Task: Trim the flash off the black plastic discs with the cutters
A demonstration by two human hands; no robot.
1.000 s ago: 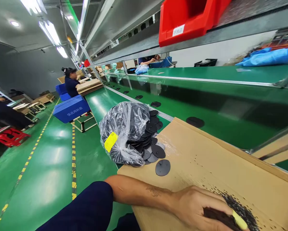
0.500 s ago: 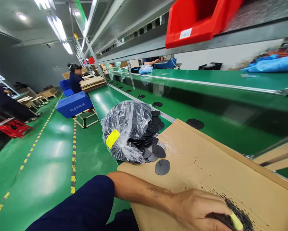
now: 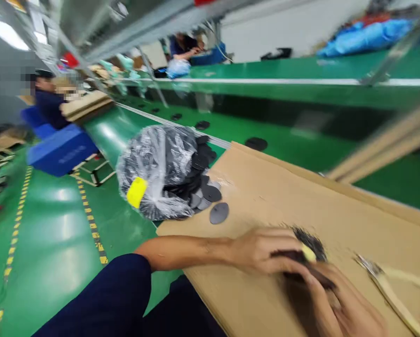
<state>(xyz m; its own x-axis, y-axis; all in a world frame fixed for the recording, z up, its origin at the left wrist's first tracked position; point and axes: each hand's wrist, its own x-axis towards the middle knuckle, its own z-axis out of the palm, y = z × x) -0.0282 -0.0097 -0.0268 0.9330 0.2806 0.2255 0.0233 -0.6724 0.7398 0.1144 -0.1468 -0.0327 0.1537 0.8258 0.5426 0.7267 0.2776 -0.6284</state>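
Note:
My left hand (image 3: 262,248) reaches across the cardboard with its fingers closed on a dark piece (image 3: 322,276), blurred and largely covered. A pale yellow cover (image 3: 308,252) is on one of its fingertips. My right hand (image 3: 353,304) meets it from the right, fingers curled on the same piece. Just beyond the fingers lies a heap of small black scraps (image 3: 310,241). To the right, nippers (image 3: 381,276) with pale yellow handles lie with their jaws toward the scraps. A single black disc (image 3: 219,213) rests near the cardboard's left edge.
A clear plastic bag (image 3: 154,168) with a yellow label spills black discs (image 3: 203,164) beside the cardboard sheet (image 3: 266,182). Several discs sit spaced along the green belt (image 3: 227,128) behind. A blue crate (image 3: 61,150) and a co-worker (image 3: 50,100) are at the left; another person (image 3: 185,47) works across the line.
The view has swung right and down. My right hand has come into view and meets my left at the dark piece. The nippers now show at the right.

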